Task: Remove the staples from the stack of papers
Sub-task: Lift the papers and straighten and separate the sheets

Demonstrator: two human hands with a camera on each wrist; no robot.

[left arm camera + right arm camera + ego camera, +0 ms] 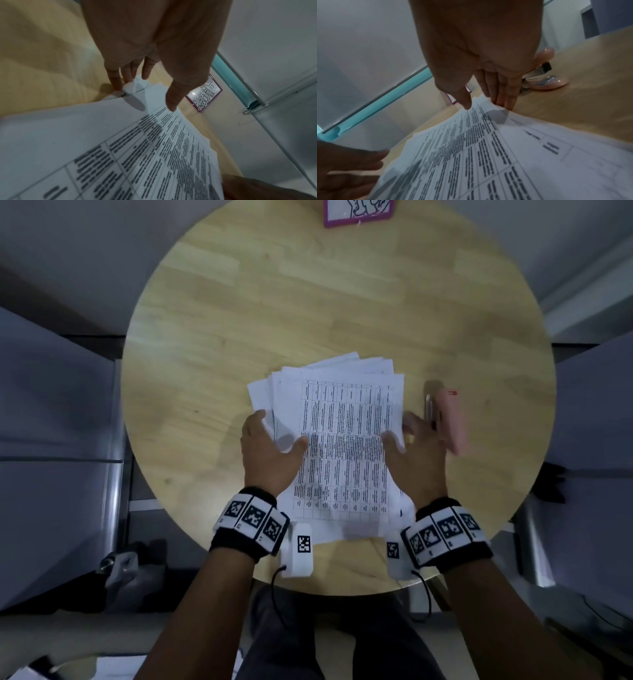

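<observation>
A loose stack of printed papers with a table of text on top lies on the round wooden table, its sheets fanned at the far end. My left hand touches the stack's left edge with straight fingers, thumb over the top sheet. In the left wrist view the fingertips meet a crumpled paper corner bearing a small dark mark. My right hand lies along the right edge; its fingers are straight against the papers. A pink stapler sits just right of that hand.
A pink-framed drawing lies at the table's far edge. Grey seats flank the table left and right. The near table edge is just behind my wrists, with my legs below it.
</observation>
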